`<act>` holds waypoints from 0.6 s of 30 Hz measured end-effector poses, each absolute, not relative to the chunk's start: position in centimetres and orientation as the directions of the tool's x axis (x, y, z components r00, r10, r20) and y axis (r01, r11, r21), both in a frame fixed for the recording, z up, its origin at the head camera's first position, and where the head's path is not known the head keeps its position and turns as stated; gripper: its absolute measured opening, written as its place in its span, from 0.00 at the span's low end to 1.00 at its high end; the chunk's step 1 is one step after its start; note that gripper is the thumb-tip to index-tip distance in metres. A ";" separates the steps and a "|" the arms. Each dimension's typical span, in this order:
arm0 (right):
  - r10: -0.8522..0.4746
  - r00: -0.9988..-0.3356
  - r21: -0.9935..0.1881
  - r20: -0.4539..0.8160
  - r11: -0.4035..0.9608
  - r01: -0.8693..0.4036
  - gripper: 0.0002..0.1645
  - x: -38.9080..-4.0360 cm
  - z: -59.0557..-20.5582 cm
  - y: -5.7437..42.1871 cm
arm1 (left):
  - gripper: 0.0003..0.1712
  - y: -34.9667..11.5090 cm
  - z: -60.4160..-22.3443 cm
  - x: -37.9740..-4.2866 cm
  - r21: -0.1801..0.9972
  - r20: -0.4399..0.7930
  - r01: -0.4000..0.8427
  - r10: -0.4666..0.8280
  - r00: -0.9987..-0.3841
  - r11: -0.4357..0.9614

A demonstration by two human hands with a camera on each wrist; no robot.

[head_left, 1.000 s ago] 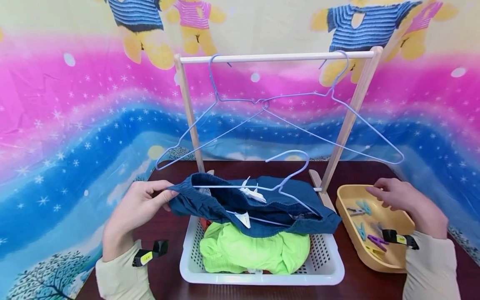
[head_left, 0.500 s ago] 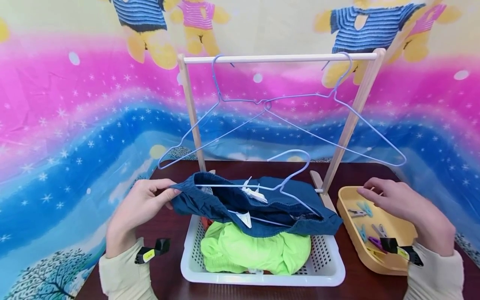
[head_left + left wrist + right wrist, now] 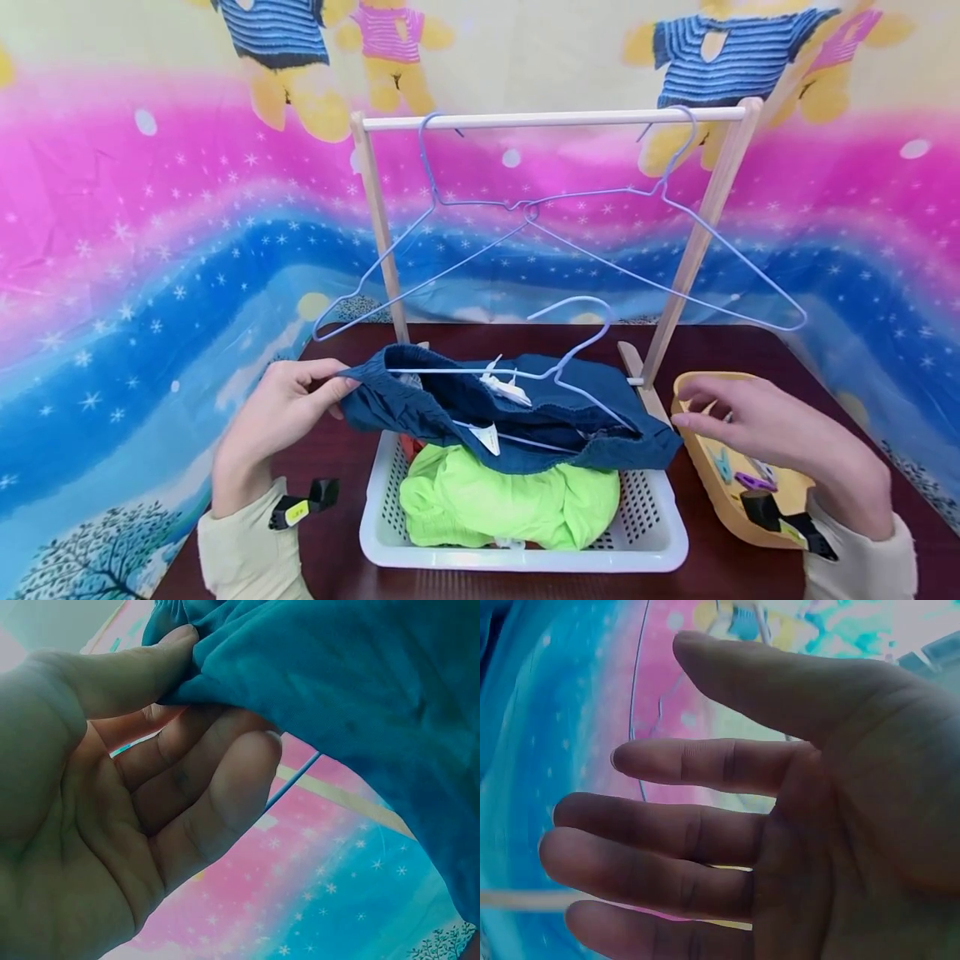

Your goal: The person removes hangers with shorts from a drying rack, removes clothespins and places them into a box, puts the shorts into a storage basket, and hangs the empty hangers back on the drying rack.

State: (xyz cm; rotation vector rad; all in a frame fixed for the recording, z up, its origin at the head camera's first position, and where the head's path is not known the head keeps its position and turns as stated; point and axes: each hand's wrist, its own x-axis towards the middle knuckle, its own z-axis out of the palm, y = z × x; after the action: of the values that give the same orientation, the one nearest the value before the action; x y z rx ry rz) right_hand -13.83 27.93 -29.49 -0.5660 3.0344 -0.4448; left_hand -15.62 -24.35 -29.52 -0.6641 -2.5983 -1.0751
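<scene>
My left hand (image 3: 281, 408) pinches the left end of the waistband of dark blue shorts (image 3: 397, 408) between thumb and fingers. The left wrist view shows the thumb pressed on the fabric (image 3: 337, 667). Inside the waist opening lies a light purple wire hanger (image 3: 581, 298), its hook standing up. A white drawstring (image 3: 506, 390) and a white label (image 3: 487, 439) show at the waistband. My right hand (image 3: 780, 425) is at the shorts' right end, fingertips close to the waistband. In the right wrist view its fingers are spread and hold nothing.
Under the shorts, a white basket (image 3: 525, 560) holds bright green clothing (image 3: 510, 500). A yellow tray (image 3: 757, 533) with several clothespins (image 3: 753, 482) stands right, partly hidden by my right hand. Behind, a wooden rack (image 3: 547, 121) carries two more wire hangers (image 3: 375, 271).
My right hand has come left from over the yellow tray to the right end of the shorts. My left hand keeps its pinch, and the shorts and hanger stay nearly still.
</scene>
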 end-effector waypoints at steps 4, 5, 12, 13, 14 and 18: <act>-0.425 -0.903 -0.295 0.060 0.857 -0.423 0.17 -13.6 -29.6 26.3 | 0.09 -24.4 -29.6 -15.6 0.603 0.398 0.502 0.311 -0.863 0.620; -0.432 -0.901 -0.309 0.052 0.851 -0.425 0.18 -13.5 -29.6 26.0 | 0.09 -24.4 -29.7 -15.6 0.603 0.399 0.504 0.313 -0.862 0.618; -0.495 -0.868 -0.348 -0.035 0.821 -0.453 0.26 -13.1 -29.6 25.1 | 0.09 -24.5 -29.7 -15.8 0.599 0.406 0.510 0.314 -0.858 0.617; -0.518 -0.855 -0.354 -0.044 0.808 -0.471 0.26 -13.1 -29.6 25.0 | 0.09 -24.5 -29.8 -15.8 0.599 0.406 0.508 0.311 -0.859 0.619; -0.540 -0.840 -0.370 -0.052 0.792 -0.486 0.26 -13.0 -29.6 24.9 | 0.09 -24.5 -29.8 -15.8 0.598 0.407 0.506 0.308 -0.860 0.622; -0.598 -0.797 -0.420 -0.080 0.746 -0.517 0.19 -12.9 -29.9 24.2 | 0.09 -24.6 -29.7 -15.7 0.591 0.407 0.495 0.295 -0.865 0.636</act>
State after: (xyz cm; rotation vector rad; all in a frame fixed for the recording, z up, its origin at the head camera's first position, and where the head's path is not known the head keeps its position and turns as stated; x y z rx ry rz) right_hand -12.89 24.20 -29.87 -0.8851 2.7358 -0.5670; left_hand -15.67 -24.60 -29.69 -0.6398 -2.5869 -1.0551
